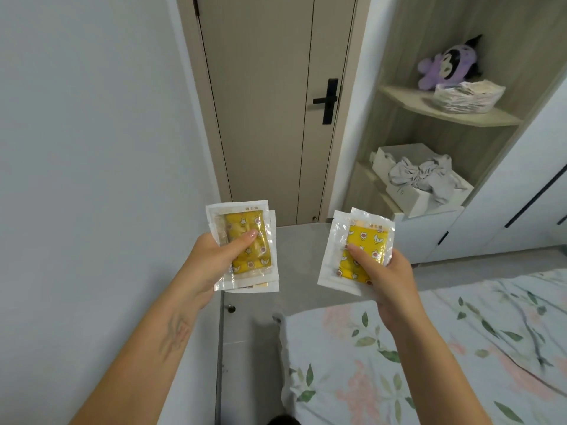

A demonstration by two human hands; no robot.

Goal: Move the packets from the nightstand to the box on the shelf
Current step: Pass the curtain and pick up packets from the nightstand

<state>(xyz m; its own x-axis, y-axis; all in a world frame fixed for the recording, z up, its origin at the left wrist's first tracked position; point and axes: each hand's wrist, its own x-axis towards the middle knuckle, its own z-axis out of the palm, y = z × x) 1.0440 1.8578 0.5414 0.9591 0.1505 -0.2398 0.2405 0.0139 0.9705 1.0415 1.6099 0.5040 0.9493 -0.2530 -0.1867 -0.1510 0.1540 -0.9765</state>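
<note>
My left hand [211, 256] holds a small stack of clear packets [245, 240] with yellow patterned contents, thumb pressed on top. My right hand [386, 277] holds another small stack of the same packets [359, 237], thumb on the yellow part. Both stacks are raised in front of me over the grey floor. On the upper shelf at the right stands a clear box [469, 96] filled with several similar packets. The nightstand is out of view.
A purple plush toy [448, 65] sits behind the clear box. A white box with grey cloth [420, 176] occupies the lower shelf. A closed beige door [267, 111] with a black handle faces me. A floral bed [429, 357] lies at the lower right, a wall at left.
</note>
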